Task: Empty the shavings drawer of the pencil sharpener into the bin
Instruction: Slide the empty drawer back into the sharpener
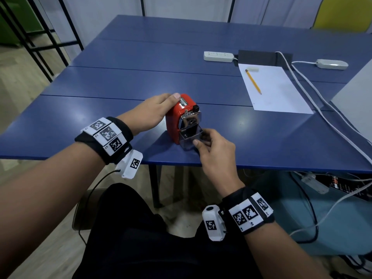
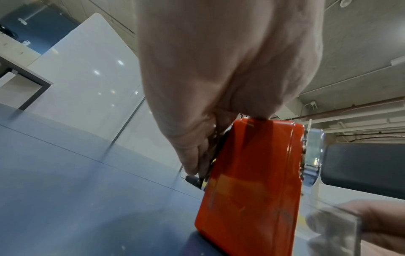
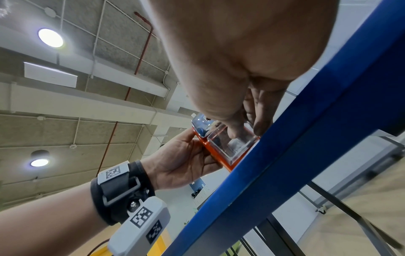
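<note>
A red pencil sharpener [image 1: 174, 119] stands on the blue table [image 1: 100, 121] near its front edge. My left hand [image 1: 161, 107] grips its body from the left, thumb over the top; the fingers reach behind it in the left wrist view [image 2: 197, 155]. The clear plastic shavings drawer [image 1: 189, 136] sticks partly out of the sharpener's front. My right hand [image 1: 201, 138] pinches the drawer's front between thumb and fingers. The right wrist view shows the drawer [image 3: 232, 143] just above the table edge [image 3: 285, 155]. A teal bin-like container [image 1: 291, 214] sits on the floor under the table's right side.
A white sheet [image 1: 281, 93] with a yellow pencil [image 1: 253, 81] and an eraser [image 1: 252, 69] lies at the right. Behind it are a power strip [image 1: 218, 56] and white cables [image 1: 322, 109], which run off the right edge. A grey panel [image 1: 358, 109] stands far right.
</note>
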